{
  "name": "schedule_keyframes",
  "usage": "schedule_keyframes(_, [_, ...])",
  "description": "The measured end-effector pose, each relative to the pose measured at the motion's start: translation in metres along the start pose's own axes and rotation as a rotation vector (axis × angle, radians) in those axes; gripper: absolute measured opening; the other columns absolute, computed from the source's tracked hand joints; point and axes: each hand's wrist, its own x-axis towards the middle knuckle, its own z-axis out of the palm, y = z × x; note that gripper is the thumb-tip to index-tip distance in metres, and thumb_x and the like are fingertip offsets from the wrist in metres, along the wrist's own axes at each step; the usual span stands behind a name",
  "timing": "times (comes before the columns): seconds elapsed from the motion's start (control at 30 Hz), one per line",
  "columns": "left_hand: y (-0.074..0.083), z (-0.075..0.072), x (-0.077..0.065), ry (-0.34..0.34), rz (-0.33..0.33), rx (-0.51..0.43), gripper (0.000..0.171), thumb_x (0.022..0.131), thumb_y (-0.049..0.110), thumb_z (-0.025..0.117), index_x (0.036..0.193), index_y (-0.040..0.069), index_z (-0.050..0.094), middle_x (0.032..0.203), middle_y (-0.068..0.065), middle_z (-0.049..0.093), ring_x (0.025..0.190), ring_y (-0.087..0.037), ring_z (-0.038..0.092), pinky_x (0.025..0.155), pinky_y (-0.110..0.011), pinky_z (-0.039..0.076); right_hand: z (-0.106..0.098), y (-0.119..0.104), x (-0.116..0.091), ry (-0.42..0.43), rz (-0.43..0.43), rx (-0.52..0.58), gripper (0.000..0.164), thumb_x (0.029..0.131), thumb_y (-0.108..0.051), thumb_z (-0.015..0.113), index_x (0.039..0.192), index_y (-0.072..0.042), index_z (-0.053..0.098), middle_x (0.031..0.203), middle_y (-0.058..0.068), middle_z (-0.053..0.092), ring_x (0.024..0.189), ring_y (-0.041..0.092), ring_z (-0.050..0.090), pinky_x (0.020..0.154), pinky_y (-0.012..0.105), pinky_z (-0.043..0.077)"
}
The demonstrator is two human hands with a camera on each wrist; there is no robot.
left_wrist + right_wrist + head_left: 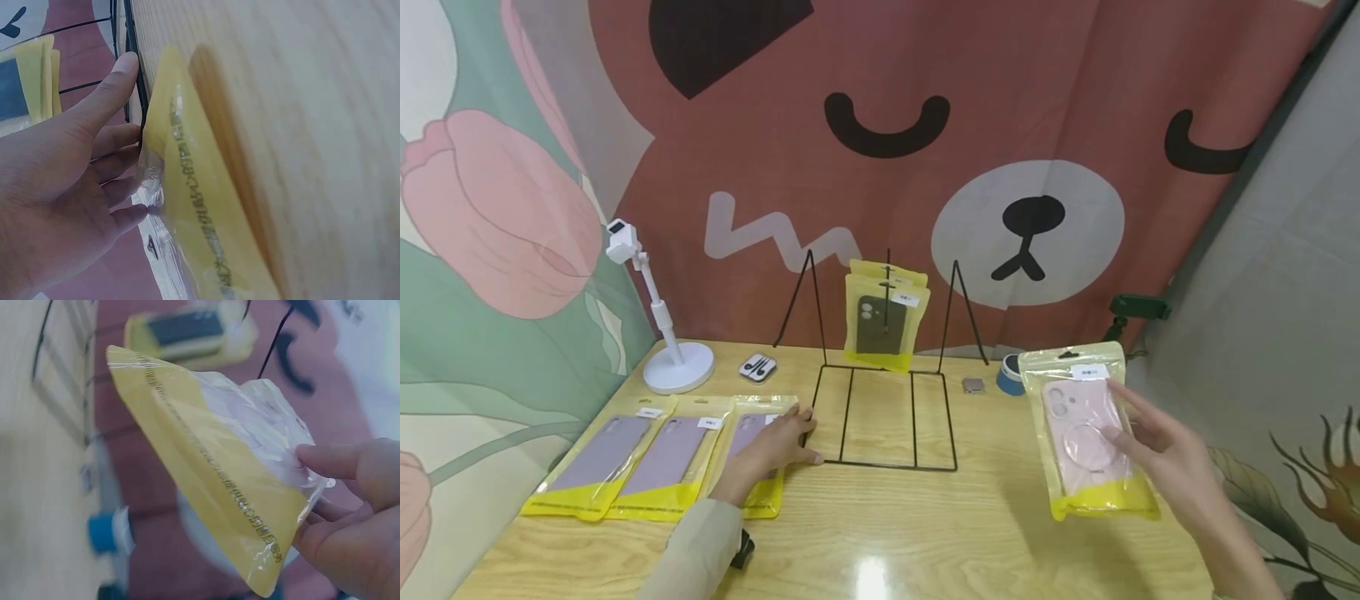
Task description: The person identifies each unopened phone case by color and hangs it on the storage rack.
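Observation:
My right hand (1172, 458) pinches the right edge of a clear, yellow-edged pouch (1045, 467) holding a pink phone case (1093, 408) with a ring on its back. In the right wrist view this pouch (206, 469) is tilted, raised off the table. My left hand (775, 446) is at the front left corner of a black wire display rack (891, 466). Its thumb and bent fingers hold the base wire; the fingertips are partly hidden in the left wrist view. Beside that hand lies a pouch (765, 507) with a purple case. Pouches with a dark case (880, 325) hang on the rack's middle hook.
Two more purple-case pouches (591, 500) lie at the left. Behind them are a white stand (679, 367) and boxed earphones (757, 367). A small grey square (973, 385), a blue-and-white round item (1011, 377) and a dark green holder (1138, 307) are at the back right.

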Motion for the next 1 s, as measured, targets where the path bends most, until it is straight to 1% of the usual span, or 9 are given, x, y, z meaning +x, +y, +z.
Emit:
schedule_keyframes(0.03, [0.000,0.000,0.000,0.000,0.000,-0.003,0.074,0.078,0.037,0.078,0.137,-0.001,0.052,0.151,-0.020,0.034,0.139,-0.045,0.026,0.109,-0.057,0.029,0.000,-0.010,-0.004,0.018,0.004,0.003,0.062,0.093,-0.033,0.065,0.148,-0.034,0.038,0.136,0.027,0.050,0.101,-0.012,0.051,0.073,0.004,0.041])
schedule_keyframes(0.17, [-0.001,0.002,-0.001,-0.004,0.001,-0.007,0.074,0.079,0.038,0.078,0.137,0.000,0.052,0.151,-0.019,0.034,0.139,-0.045,0.025,0.109,-0.058,0.029,0.011,-0.046,-0.021,0.077,0.003,0.106,0.061,0.092,-0.025,0.066,0.147,-0.031,0.041,0.129,0.018,0.059,0.101,-0.005,0.058,0.074,0.008,0.048])
schedule_keyframes(0.3, [-0.001,0.002,-0.002,0.002,0.002,-0.006,0.074,0.078,0.037,0.078,0.136,0.000,0.052,0.151,-0.020,0.034,0.139,-0.045,0.025,0.109,-0.058,0.028,0.034,-0.068,-0.033,0.086,-0.129,0.250,0.062,0.089,-0.005,0.067,0.145,-0.017,0.045,0.112,-0.002,0.065,0.098,0.003,0.064,0.077,0.017,0.054])
schedule_keyframes(0.4, [-0.001,0.000,-0.001,0.016,0.009,0.003,0.073,0.078,0.037,0.079,0.135,0.000,0.053,0.151,-0.020,0.035,0.138,-0.046,0.027,0.109,-0.058,0.029,0.051,-0.078,-0.031,0.058,-0.191,0.300,0.060,0.088,-0.002,0.068,0.144,-0.015,0.047,0.118,-0.007,0.063,0.103,0.003,0.063,0.080,0.017,0.053])
schedule_keyframes(0.53, [0.000,-0.003,-0.001,0.025,0.016,0.014,0.074,0.078,0.037,0.079,0.136,0.000,0.052,0.150,-0.021,0.035,0.137,-0.046,0.028,0.108,-0.058,0.029,0.067,-0.079,-0.022,0.036,-0.210,0.360,0.058,0.087,-0.001,0.068,0.141,-0.013,0.050,0.128,-0.007,0.060,0.109,0.003,0.060,0.082,0.018,0.053])
schedule_keyframes(0.7, [0.001,-0.003,0.000,0.009,0.003,-0.006,0.074,0.078,0.037,0.078,0.137,0.000,0.051,0.152,-0.021,0.033,0.138,-0.046,0.026,0.109,-0.058,0.028,0.080,-0.068,-0.016,0.026,-0.229,0.427,0.058,0.086,0.003,0.068,0.140,-0.008,0.050,0.136,-0.005,0.056,0.114,0.003,0.058,0.085,0.018,0.051])
schedule_keyframes(0.8, [0.001,-0.002,-0.001,0.008,0.001,-0.016,0.074,0.078,0.037,0.078,0.137,0.000,0.051,0.152,-0.021,0.032,0.138,-0.046,0.026,0.109,-0.059,0.028,0.086,-0.063,-0.014,0.038,-0.228,0.434,0.057,0.086,0.003,0.068,0.140,-0.007,0.051,0.135,-0.005,0.056,0.114,0.003,0.057,0.087,0.018,0.050])
schedule_keyframes(0.9, [0.001,-0.001,-0.002,0.007,-0.001,-0.011,0.074,0.079,0.037,0.078,0.137,0.001,0.051,0.152,-0.020,0.033,0.138,-0.046,0.026,0.109,-0.059,0.028,0.089,-0.059,-0.013,0.050,-0.216,0.430,0.057,0.086,0.002,0.069,0.139,-0.008,0.052,0.132,0.000,0.059,0.112,0.004,0.059,0.087,0.018,0.050])
schedule_keyframes(1.0, [0.001,-0.001,-0.002,0.009,0.001,-0.009,0.073,0.079,0.037,0.078,0.137,0.000,0.052,0.151,-0.020,0.033,0.139,-0.046,0.025,0.109,-0.059,0.027,0.092,-0.056,-0.009,0.061,-0.186,0.395,0.056,0.088,-0.005,0.069,0.140,-0.014,0.052,0.135,0.006,0.057,0.111,0.001,0.059,0.087,0.016,0.049])
